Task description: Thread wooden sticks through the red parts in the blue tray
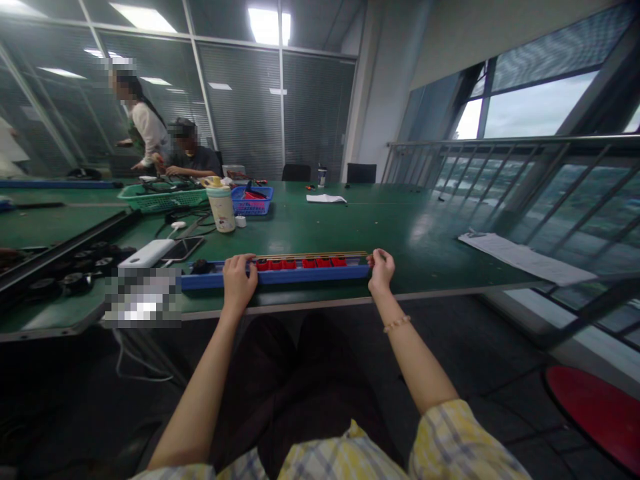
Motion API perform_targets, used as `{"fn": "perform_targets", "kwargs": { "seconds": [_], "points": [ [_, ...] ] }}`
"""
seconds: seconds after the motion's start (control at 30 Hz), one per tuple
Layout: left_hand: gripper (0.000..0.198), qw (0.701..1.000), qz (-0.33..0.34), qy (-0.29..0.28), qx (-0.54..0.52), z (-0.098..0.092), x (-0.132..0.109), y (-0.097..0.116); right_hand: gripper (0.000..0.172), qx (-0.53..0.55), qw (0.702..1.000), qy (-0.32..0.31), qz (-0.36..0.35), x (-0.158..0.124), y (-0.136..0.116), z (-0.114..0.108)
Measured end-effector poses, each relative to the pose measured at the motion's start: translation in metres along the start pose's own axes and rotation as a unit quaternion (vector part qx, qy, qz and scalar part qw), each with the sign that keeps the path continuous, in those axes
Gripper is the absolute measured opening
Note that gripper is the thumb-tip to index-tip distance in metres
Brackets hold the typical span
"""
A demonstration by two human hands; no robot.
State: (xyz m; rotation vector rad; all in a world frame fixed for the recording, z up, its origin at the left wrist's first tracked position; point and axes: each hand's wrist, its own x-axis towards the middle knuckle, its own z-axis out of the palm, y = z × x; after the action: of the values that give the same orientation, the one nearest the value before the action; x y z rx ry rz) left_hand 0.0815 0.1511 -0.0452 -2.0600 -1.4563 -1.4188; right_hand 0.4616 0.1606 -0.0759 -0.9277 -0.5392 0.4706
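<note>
A long blue channel-shaped housing [300,275] lies along the front edge of the green table, with several red pieces [323,263] inside it. Thin yellowish strips [310,256] run lengthwise above its far side. Around the left part of the housing, my left hand [240,277] is closed, fingers over the top. At the right end, my right hand [381,267] pinches near the tips of the strips; what lies between its fingers is too small to tell. A small black part [201,267] sits in the housing's left end.
Behind the housing on the green table [400,233] are a cup [221,208], a blue basket [260,208] and a green basket [165,200]. A white power bank [147,254] and phone lie left, papers [525,257] right. Two people are at the far left.
</note>
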Motion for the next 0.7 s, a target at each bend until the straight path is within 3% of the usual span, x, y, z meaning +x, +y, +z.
{"fn": "perform_targets", "kwargs": {
  "seconds": [0.3, 0.7],
  "points": [
    [0.024, 1.0, -0.006, -0.005, -0.006, -0.001, 0.0, 0.002, 0.038, -0.011, 0.999, -0.042, 0.0, -0.002, -0.001, 0.001],
    [0.024, 1.0, -0.008, -0.009, 0.002, -0.001, 0.0, 0.003, 0.033, 0.033, 0.999, 0.019, 0.024, 0.011, 0.012, -0.004]
  ]
}}
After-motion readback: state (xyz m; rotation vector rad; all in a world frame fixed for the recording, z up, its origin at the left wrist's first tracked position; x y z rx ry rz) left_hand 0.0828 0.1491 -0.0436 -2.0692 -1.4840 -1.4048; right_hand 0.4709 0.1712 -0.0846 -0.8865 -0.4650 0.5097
